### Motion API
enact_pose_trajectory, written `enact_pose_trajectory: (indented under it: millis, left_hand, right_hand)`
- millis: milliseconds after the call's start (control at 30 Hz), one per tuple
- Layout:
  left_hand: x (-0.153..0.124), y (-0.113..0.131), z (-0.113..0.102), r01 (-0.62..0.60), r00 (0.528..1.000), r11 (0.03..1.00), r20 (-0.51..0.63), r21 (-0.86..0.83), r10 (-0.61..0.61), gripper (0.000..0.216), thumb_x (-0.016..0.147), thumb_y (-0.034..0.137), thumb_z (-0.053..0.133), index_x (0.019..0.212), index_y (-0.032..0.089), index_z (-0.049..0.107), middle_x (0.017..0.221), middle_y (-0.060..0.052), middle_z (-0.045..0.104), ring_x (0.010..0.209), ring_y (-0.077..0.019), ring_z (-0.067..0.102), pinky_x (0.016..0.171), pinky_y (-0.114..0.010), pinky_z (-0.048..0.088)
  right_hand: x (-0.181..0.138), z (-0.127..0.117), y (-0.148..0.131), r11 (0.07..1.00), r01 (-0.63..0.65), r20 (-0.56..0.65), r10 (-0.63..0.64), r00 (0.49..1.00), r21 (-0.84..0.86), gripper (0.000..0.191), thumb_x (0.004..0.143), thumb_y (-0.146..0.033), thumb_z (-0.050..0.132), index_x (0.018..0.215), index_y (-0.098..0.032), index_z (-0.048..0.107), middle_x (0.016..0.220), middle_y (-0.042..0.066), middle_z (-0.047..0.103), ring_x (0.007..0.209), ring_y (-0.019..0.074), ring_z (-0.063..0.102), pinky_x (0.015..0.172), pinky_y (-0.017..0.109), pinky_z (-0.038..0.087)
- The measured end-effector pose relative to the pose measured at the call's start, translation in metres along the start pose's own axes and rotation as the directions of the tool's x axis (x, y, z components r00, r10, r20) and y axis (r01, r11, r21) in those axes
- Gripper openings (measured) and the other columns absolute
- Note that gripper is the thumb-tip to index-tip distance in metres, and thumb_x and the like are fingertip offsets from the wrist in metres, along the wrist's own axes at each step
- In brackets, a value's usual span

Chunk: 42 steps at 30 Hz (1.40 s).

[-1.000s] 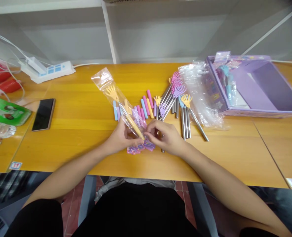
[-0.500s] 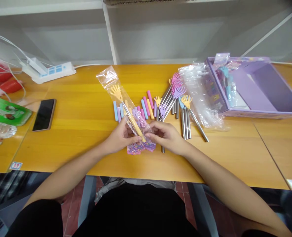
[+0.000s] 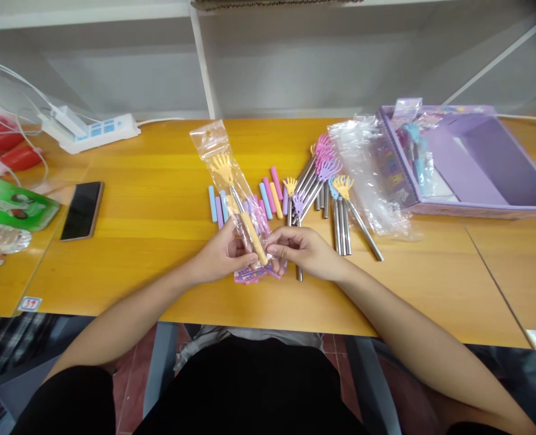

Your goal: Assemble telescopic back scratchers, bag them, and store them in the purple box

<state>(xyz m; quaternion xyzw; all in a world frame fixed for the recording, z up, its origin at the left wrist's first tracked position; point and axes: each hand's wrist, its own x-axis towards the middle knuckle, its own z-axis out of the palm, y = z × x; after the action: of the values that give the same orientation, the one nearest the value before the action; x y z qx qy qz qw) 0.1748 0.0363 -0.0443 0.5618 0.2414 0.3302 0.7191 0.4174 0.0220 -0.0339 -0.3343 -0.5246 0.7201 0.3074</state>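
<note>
A yellow back scratcher [image 3: 252, 234] with a hand-shaped head lies inside a clear plastic bag [image 3: 211, 140], slanting up and to the left. My left hand [image 3: 226, 252] grips the bag's lower left side, thumb near the handle end. On the right side, my right hand [image 3: 300, 251] pinches the bag's lower edge. Printed purple cards [image 3: 249, 275] lie on the table beneath my hands, partly hidden. Behind the bag are several coloured handle sleeves [image 3: 275, 199]. Just to the right lie several metal back scratchers [image 3: 312, 180] with pink, purple, yellow and blue heads.
Clear plastic bags [image 3: 370, 175] are piled beside a purple box [image 3: 480, 208] holding a bagged blue item. On the left are a phone [image 3: 81, 210], a power strip [image 3: 100, 133], a green package [image 3: 16, 202] and a plastic bottle [image 3: 2, 237]. Shelf panels stand behind the table.
The bagged back scratcher has turned more upright, its head shifting slightly right. The bag's lower end now covers more of the handle. Both hands stay in nearly the same place.
</note>
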Motion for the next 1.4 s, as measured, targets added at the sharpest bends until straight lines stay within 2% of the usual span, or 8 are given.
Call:
enact_pose_trajectory:
  millis: [133,333,600,767,900,1000,1133,1400]
  left_hand:
    - [0.001,0.006,-0.007,-0.003,1.0,0.998,0.015,0.071,0.002,0.046,0.091,0.038,0.086,0.125,0.021,0.059,0.111,-0.006,0.069,0.101,-0.0189,0.07,0.086,-0.03,0.06]
    - [0.006,0.006,-0.015,0.043,0.987,0.997,-0.152,-0.069,-0.053,0.041,0.103,0.053,0.069,0.128,0.023,0.058,0.092,0.001,0.065,0.063,-0.0109,0.065,0.055,-0.023,0.053]
    - [0.008,0.007,-0.012,0.108,0.965,0.992,-0.233,-0.06,-0.119,0.041,0.1,0.054,0.071,0.121,0.024,0.052,0.071,0.007,0.064,0.051,-0.0114,0.064,0.046,-0.02,0.051]
    - [0.008,0.01,-0.014,0.134,0.965,0.989,-0.22,-0.063,-0.144,0.034,0.099,0.048,0.073,0.109,0.025,0.05,0.07,0.01,0.061,0.043,-0.0107,0.062,0.04,-0.021,0.051]
    - [0.004,0.01,-0.011,0.189,0.972,0.982,-0.139,-0.009,-0.189,0.032,0.101,0.047,0.07,0.107,0.024,0.049,0.074,0.008,0.064,0.044,-0.0115,0.064,0.041,-0.022,0.052]
    - [0.0,0.011,-0.006,0.257,0.966,0.964,-0.053,0.074,-0.254,0.03,0.104,0.049,0.065,0.107,0.024,0.05,0.074,0.005,0.068,0.049,-0.0147,0.068,0.043,-0.023,0.053]
    - [-0.003,0.017,-0.001,0.212,0.97,0.907,0.032,0.364,-0.24,0.032,0.108,0.047,0.056,0.092,0.02,0.055,0.074,0.001,0.066,0.058,-0.0131,0.069,0.05,-0.021,0.052]
    - [-0.005,0.021,0.003,0.188,0.964,0.88,0.091,0.437,-0.251,0.029,0.109,0.046,0.055,0.094,0.021,0.055,0.073,0.003,0.066,0.058,-0.0137,0.072,0.051,-0.021,0.054]
  right_hand:
    - [-0.006,-0.001,-0.005,0.997,-0.079,0.173,0.082,0.981,-0.025,0.03,0.096,-0.045,0.08,0.102,-0.016,0.071,0.088,0.005,0.082,0.076,0.0132,0.078,0.074,0.026,0.065]
    - [-0.015,0.009,-0.01,0.967,-0.119,0.49,0.218,0.844,-0.224,0.034,0.098,-0.046,0.076,0.105,-0.013,0.08,0.093,0.007,0.083,0.083,0.0149,0.08,0.087,0.029,0.065]
    - [-0.013,0.013,0.005,0.959,-0.064,0.633,0.233,0.738,-0.278,0.04,0.095,-0.054,0.079,0.105,-0.015,0.084,0.097,0.007,0.084,0.087,0.0152,0.08,0.081,0.023,0.061]
    - [-0.015,-0.002,-0.007,0.919,0.019,0.511,0.201,0.836,-0.393,0.033,0.09,-0.047,0.085,0.107,-0.019,0.08,0.096,0.004,0.082,0.078,0.0133,0.075,0.071,0.023,0.057]
    - [-0.014,-0.02,-0.018,0.789,0.164,0.178,-0.07,0.981,-0.592,0.027,0.098,-0.045,0.077,0.095,-0.019,0.074,0.082,0.0,0.073,0.066,0.0116,0.062,0.064,0.025,0.049]
    - [-0.013,-0.027,-0.02,0.505,0.222,0.097,-0.263,0.96,-0.834,0.024,0.097,-0.042,0.079,0.096,-0.019,0.071,0.091,0.004,0.07,0.079,0.0163,0.062,0.072,0.03,0.046]
    - [-0.012,-0.025,-0.013,0.243,0.204,0.152,-0.218,0.964,-0.948,0.029,0.09,-0.04,0.087,0.103,-0.019,0.072,0.103,0.006,0.07,0.081,0.0179,0.062,0.069,0.03,0.039]
    - [-0.011,-0.026,-0.011,0.308,0.185,0.13,-0.19,0.973,-0.933,0.022,0.093,-0.032,0.084,0.094,-0.02,0.066,0.093,0.002,0.067,0.073,0.014,0.056,0.067,0.029,0.036]
